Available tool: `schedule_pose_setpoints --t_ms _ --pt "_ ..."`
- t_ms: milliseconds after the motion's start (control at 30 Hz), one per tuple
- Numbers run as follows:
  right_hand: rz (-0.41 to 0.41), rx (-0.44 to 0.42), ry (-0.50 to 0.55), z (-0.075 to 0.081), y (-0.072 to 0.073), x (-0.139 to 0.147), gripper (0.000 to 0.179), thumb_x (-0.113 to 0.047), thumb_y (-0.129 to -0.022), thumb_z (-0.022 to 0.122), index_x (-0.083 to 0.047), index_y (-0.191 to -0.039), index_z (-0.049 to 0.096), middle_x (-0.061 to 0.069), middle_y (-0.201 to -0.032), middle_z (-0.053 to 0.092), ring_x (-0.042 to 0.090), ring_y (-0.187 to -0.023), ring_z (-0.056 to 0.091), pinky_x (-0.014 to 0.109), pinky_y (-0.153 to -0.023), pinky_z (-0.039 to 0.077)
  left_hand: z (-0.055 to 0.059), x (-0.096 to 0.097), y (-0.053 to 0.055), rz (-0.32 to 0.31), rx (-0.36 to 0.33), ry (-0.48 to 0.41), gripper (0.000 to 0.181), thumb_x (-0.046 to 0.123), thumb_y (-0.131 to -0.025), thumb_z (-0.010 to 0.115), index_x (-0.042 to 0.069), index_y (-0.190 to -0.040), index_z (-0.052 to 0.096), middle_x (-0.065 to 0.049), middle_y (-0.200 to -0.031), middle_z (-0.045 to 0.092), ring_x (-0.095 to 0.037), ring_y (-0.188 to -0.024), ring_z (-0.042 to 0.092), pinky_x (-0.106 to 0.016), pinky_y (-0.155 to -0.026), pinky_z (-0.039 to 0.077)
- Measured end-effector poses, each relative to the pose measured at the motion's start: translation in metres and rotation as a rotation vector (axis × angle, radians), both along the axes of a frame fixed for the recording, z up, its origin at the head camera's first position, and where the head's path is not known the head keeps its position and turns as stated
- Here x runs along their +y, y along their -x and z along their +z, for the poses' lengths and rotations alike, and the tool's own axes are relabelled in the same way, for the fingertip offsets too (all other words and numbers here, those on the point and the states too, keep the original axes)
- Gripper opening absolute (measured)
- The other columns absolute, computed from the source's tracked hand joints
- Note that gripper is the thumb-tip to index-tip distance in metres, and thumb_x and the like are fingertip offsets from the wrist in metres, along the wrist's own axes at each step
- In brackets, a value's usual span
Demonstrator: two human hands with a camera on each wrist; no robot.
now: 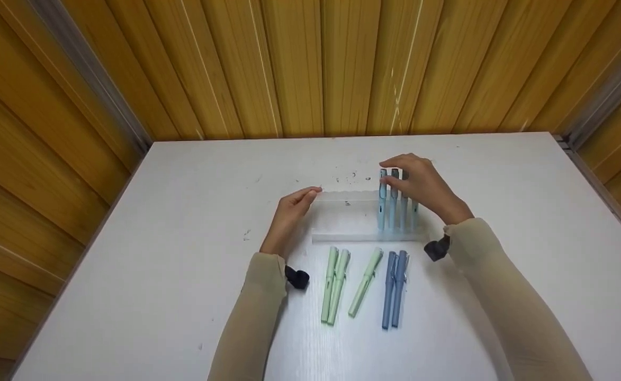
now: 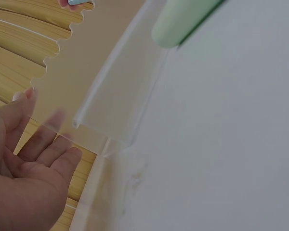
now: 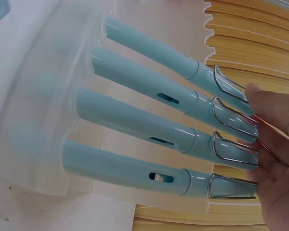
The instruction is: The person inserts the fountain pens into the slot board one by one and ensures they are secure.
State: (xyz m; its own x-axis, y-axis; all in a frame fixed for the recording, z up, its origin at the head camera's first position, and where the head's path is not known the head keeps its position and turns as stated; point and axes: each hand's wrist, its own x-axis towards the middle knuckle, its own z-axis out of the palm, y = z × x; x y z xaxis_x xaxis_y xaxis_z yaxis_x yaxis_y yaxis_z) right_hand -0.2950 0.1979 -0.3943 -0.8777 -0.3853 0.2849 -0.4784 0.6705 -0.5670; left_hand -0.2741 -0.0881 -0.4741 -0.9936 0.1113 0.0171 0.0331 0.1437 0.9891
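Note:
A clear plastic pen stand (image 1: pixel 342 238) with a scalloped top edge is upright on the table. My left hand (image 1: pixel 289 214) pinches its left upper corner between thumb and fingers; the other fingers curl loosely behind the clear panel (image 2: pixel 82 62). Several light blue pens with metal clips stand side by side in the stand's right part, caps up. At the leftmost of these, my right hand (image 1: pixel 424 182) holds the cap end of a light blue pen (image 3: pixel 154 48), thumb on its near side. Its lower end sits in the stand's front ledge (image 3: pixel 38 96).
In front of the stand lie two light green pens (image 1: pixel 329 286) side by side, a third slanted green pen (image 1: pixel 366 283), and two dark blue pens (image 1: pixel 395 288). The white table (image 1: pixel 156 264) meets wood-patterned panels (image 1: pixel 299 69) at the back.

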Motion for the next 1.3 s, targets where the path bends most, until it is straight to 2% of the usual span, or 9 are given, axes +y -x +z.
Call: schedule_pose_setpoints --t_ms 200,367,633,833,967,1167,1300 --pt "0.000 0.080 0.062 0.001 -0.003 0.003 0.035 -0.009 -0.085 0.073 -0.004 -0.119 0.067 0.015 -0.121 0.066 0.031 -0.118 0.058 0.048 -0.102 0.045 0.000 0.001 0.001 0.012 -0.029 0.014 0.034 0.041 -0.096 0.057 0.020 -0.119 0.068 0.002 -0.135 0.059 -0.015 -0.132 0.047 -0.039 -0.112 0.036" --pt "-0.017 0.100 0.112 0.003 -0.009 0.004 0.034 -0.013 -0.084 0.074 -0.006 -0.117 0.068 0.012 -0.118 0.068 0.029 -0.116 0.061 0.046 -0.100 0.047 0.000 0.001 0.002 0.015 -0.023 0.013 0.034 0.040 -0.095 0.057 0.019 -0.119 0.069 0.001 -0.134 0.060 -0.016 -0.131 0.048 -0.039 -0.111 0.037" --pt "-0.015 -0.005 0.189 0.005 -0.022 0.007 0.032 -0.023 -0.087 0.073 -0.009 -0.116 0.070 0.008 -0.116 0.069 0.024 -0.112 0.062 0.047 -0.100 0.047 0.000 0.000 0.002 0.009 -0.019 0.005 0.034 0.041 -0.095 0.057 0.018 -0.119 0.068 0.001 -0.133 0.061 -0.016 -0.131 0.049 -0.040 -0.112 0.036" --pt "0.046 -0.066 0.169 0.002 -0.032 0.008 0.030 -0.023 -0.087 0.072 -0.010 -0.114 0.071 0.006 -0.111 0.070 0.020 -0.102 0.064 0.046 -0.096 0.050 0.000 -0.001 0.002 0.007 -0.024 0.003 0.035 0.042 -0.095 0.057 0.019 -0.119 0.068 0.002 -0.133 0.060 -0.017 -0.131 0.049 -0.041 -0.112 0.036" --pt "0.097 -0.102 0.128 0.000 -0.039 0.009 0.029 -0.025 -0.087 0.072 -0.010 -0.112 0.072 0.004 -0.107 0.071 0.013 -0.095 0.064 0.039 -0.093 0.052 0.000 -0.001 0.002 0.010 -0.037 0.006 0.035 0.044 -0.095 0.057 0.022 -0.119 0.068 0.003 -0.133 0.060 -0.016 -0.132 0.048 -0.041 -0.112 0.036" --pt "0.210 -0.176 0.089 -0.004 -0.047 0.013 0.025 -0.023 -0.086 0.073 -0.011 -0.108 0.073 0.007 -0.106 0.072 0.006 -0.092 0.063 0.017 -0.084 0.051 0.000 0.000 0.002 0.012 -0.070 0.005 0.035 0.046 -0.093 0.057 0.025 -0.120 0.068 0.005 -0.136 0.057 -0.017 -0.134 0.045 -0.041 -0.112 0.036" --pt "0.271 -0.241 0.016 -0.009 -0.052 0.017 0.025 -0.021 -0.087 0.072 -0.010 -0.109 0.073 0.007 -0.107 0.072 0.008 -0.093 0.064 0.017 -0.084 0.052 0.000 0.001 0.003 0.016 -0.059 0.015 0.036 0.045 -0.094 0.057 0.022 -0.120 0.068 0.003 -0.136 0.058 -0.017 -0.134 0.046 -0.040 -0.112 0.036"
